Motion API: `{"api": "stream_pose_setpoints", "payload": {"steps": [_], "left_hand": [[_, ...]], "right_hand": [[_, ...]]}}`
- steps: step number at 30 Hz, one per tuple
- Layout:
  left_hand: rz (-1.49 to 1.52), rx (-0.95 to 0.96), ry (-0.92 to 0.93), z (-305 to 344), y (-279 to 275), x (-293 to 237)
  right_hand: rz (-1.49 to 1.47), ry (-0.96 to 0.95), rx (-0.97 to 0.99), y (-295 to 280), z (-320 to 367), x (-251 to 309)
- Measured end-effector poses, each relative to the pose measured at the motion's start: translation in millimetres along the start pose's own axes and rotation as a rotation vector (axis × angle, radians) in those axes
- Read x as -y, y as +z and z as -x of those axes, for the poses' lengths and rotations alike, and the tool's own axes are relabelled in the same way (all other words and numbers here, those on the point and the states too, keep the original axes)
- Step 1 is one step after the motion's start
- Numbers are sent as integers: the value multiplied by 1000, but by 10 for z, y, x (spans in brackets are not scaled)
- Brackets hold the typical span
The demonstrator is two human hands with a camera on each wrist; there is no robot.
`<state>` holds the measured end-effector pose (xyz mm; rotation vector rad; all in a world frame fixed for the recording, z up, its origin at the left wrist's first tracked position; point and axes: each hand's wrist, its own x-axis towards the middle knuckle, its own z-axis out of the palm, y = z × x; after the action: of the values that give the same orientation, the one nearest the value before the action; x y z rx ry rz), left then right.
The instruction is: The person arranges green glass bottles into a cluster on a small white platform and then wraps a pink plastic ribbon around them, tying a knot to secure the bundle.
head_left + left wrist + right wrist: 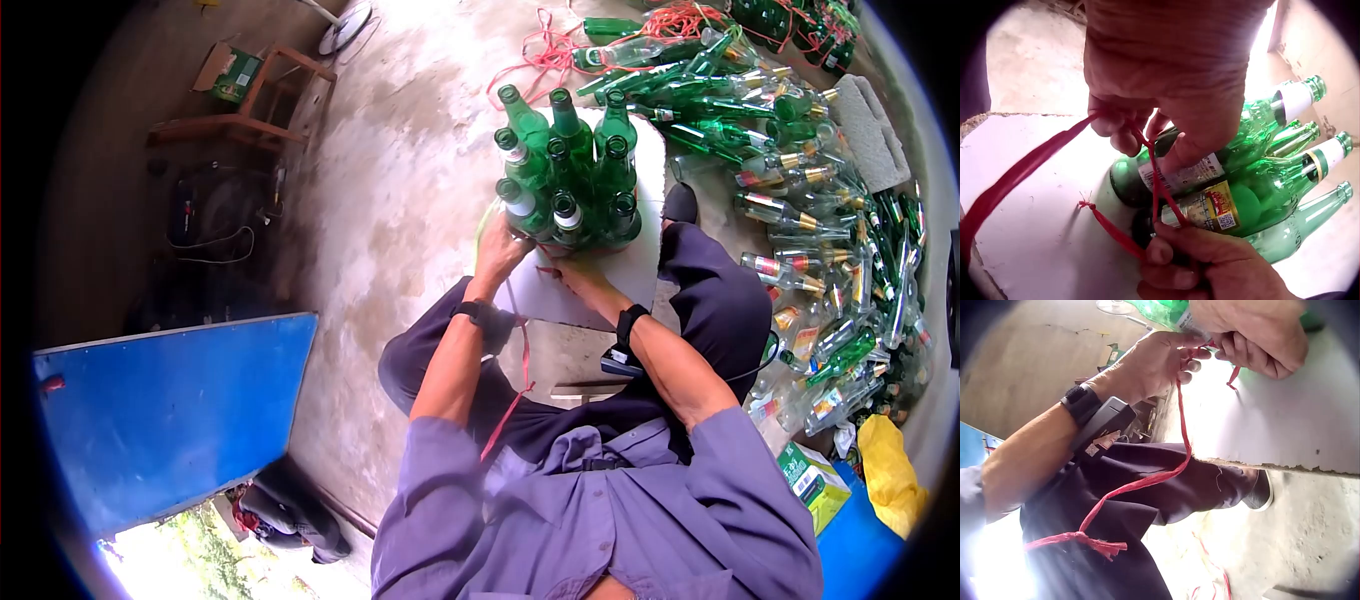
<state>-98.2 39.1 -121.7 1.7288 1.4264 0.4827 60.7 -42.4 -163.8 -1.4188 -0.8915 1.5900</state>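
Several green glass bottles (566,125) stand packed in a bundle on a white board (640,275). At their near side my left hand (500,252) and right hand (585,282) work close together on red plastic twine (1032,162). In the left wrist view, the left hand (1166,69) pinches the twine above, beside a labelled bottle (1250,203). Below it the right hand (1216,262) grips crossing strands between thumb and fingers. A short knotted end (1110,228) sticks out from the right hand. In the right wrist view, a long twine tail (1147,481) hangs from the left hand over the trousers.
A large heap of lying bottles (790,180) fills the right side, with tangled red twine (555,50) behind. A concrete block (870,130) lies against the heap. A blue panel (180,410) stands left, a wooden frame (285,95) beyond it. A yellow bag (890,475) is near right.
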Motion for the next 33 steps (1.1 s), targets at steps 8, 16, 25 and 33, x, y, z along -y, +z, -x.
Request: {"api": "stream_pose_setpoints", "payload": {"steps": [8, 16, 25, 33], "left_hand": [[74, -72, 71, -8, 151, 27], [617, 125, -290, 48, 136, -81], [231, 55, -138, -9, 222, 178], [78, -110, 13, -81, 389, 412]], "right_hand": [[-3, 147, 3, 71, 66, 52], [-89, 392, 27, 98, 213, 336], [-232, 481, -167, -335, 273, -102], [-508, 295, -221, -638, 113, -120]]}}
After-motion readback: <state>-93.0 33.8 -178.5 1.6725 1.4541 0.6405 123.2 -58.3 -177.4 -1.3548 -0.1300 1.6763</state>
